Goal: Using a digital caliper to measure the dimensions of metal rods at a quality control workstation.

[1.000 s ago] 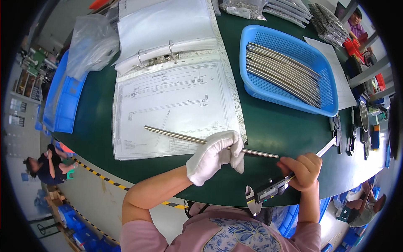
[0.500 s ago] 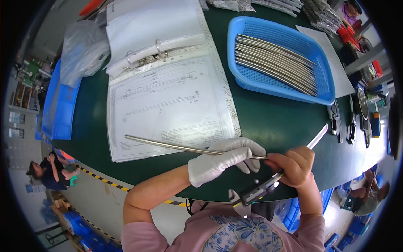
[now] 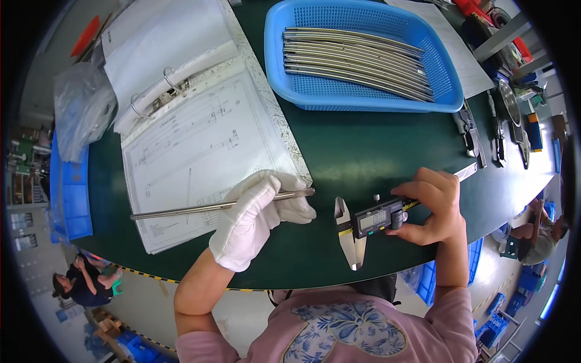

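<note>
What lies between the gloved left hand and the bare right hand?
In the head view, a strip of green tabletop beside the left hand, then the digital caliper, jaws foremost, held in the right hand.

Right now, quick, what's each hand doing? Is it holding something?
Left hand: gloved, closed around a metal rod.
Right hand: bare, holding a digital caliper.

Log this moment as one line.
left hand: gloved, holding metal rod | right hand: bare, holding digital caliper | caliper: apart from rod | blue basket: more rods inside
</note>
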`<state>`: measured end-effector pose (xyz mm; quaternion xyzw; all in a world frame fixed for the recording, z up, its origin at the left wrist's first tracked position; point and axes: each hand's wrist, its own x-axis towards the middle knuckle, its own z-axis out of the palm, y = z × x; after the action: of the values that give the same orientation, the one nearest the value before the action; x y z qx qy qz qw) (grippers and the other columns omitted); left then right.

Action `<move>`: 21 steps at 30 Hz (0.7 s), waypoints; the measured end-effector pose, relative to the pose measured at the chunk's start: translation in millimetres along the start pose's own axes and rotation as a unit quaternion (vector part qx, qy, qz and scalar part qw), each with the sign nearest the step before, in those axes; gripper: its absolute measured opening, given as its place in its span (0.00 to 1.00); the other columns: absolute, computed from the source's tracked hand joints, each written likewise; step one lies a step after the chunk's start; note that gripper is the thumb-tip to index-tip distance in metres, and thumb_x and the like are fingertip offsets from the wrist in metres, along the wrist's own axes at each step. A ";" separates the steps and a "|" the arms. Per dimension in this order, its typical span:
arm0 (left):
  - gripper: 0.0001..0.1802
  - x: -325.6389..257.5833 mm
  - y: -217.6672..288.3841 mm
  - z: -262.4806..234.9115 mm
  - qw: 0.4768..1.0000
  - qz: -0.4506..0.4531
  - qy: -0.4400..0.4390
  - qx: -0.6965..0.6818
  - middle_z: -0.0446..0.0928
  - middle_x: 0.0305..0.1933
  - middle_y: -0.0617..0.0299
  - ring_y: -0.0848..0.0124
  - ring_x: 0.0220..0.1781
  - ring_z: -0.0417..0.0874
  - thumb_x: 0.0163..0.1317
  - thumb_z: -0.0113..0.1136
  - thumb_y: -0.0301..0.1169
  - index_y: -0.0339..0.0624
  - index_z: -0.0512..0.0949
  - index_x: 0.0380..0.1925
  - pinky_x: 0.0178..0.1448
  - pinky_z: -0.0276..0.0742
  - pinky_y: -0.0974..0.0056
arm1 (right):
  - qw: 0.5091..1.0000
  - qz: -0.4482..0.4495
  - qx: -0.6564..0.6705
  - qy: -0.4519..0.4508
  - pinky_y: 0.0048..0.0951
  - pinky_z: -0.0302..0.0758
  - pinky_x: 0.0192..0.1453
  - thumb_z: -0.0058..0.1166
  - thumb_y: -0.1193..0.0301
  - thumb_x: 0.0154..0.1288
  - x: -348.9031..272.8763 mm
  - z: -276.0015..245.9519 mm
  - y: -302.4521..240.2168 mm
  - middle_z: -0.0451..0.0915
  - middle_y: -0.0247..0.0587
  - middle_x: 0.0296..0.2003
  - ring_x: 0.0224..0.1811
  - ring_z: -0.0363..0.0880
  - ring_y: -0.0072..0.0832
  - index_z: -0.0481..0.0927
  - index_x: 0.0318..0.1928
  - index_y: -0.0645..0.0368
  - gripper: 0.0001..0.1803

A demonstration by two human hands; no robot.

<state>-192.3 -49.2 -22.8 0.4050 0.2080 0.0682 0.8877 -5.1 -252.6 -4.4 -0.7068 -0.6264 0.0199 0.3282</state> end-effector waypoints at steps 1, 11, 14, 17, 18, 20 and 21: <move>0.18 0.4 -0.2 -1.0 1.000 -0.009 0.004 -0.003 0.75 0.31 0.53 0.64 0.33 0.78 0.64 0.43 0.40 0.34 0.72 0.36 0.42 0.75 0.58 | 0.999 -0.024 -0.019 -0.021 0.27 0.61 0.16 0.64 0.55 0.36 -0.1 -0.4 0.7 0.66 0.32 0.16 0.13 0.66 0.28 0.78 0.32 0.58 0.24; 0.15 0.0 -1.7 -3.3 0.999 -0.029 -0.010 -0.022 0.77 0.35 0.51 0.63 0.38 0.80 0.65 0.40 0.33 0.31 0.70 0.39 0.48 0.76 0.59 | 0.998 -0.042 -0.019 -0.051 0.27 0.63 0.16 0.60 0.55 0.42 -2.2 9.0 -0.4 0.65 0.33 0.18 0.14 0.67 0.28 0.77 0.35 0.59 0.23; 0.13 -1.0 -1.9 -4.4 0.998 -0.031 -0.021 -0.041 0.77 0.36 0.51 0.62 0.39 0.80 0.64 0.42 0.31 0.31 0.70 0.39 0.49 0.76 0.58 | 0.998 -0.038 -0.020 -0.048 0.27 0.63 0.16 0.60 0.55 0.42 -2.8 8.6 0.8 0.65 0.33 0.19 0.15 0.68 0.29 0.77 0.35 0.59 0.23; 0.12 -1.9 -1.5 -2.4 0.999 -0.025 -0.005 -0.034 0.77 0.36 0.51 0.62 0.39 0.80 0.63 0.45 0.30 0.31 0.70 0.39 0.49 0.76 0.58 | 0.998 -0.036 -0.011 -0.047 0.27 0.63 0.16 0.60 0.55 0.43 -2.8 8.3 1.4 0.65 0.33 0.19 0.15 0.68 0.29 0.77 0.35 0.59 0.23; 0.12 -1.8 -1.1 -0.7 0.999 -0.026 -0.005 -0.034 0.77 0.36 0.51 0.62 0.39 0.80 0.63 0.45 0.30 0.31 0.70 0.39 0.49 0.76 0.58 | 0.998 -0.035 -0.007 -0.049 0.27 0.63 0.16 0.60 0.55 0.43 -3.0 8.4 1.1 0.66 0.33 0.19 0.15 0.68 0.29 0.77 0.35 0.59 0.23; 0.09 -1.7 0.1 3.6 0.999 -0.039 0.027 0.001 0.75 0.32 0.53 0.65 0.36 0.79 0.62 0.47 0.31 0.35 0.71 0.34 0.44 0.78 0.58 | 0.998 -0.033 -0.004 -0.051 0.27 0.63 0.17 0.60 0.55 0.43 -3.3 8.7 1.1 0.66 0.33 0.19 0.14 0.68 0.29 0.77 0.35 0.59 0.23; 0.09 -2.3 0.5 4.2 0.999 -0.041 0.027 0.001 0.75 0.32 0.53 0.65 0.36 0.79 0.62 0.47 0.31 0.35 0.71 0.34 0.44 0.78 0.58 | 0.998 -0.034 -0.002 -0.053 0.27 0.63 0.17 0.60 0.55 0.43 -3.2 8.6 1.2 0.66 0.33 0.19 0.14 0.68 0.29 0.77 0.35 0.59 0.22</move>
<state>-192.5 -52.4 -19.3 0.3955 0.2480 0.0427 0.8834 -8.5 -251.7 -12.9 -0.6839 -0.6663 0.0445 0.2938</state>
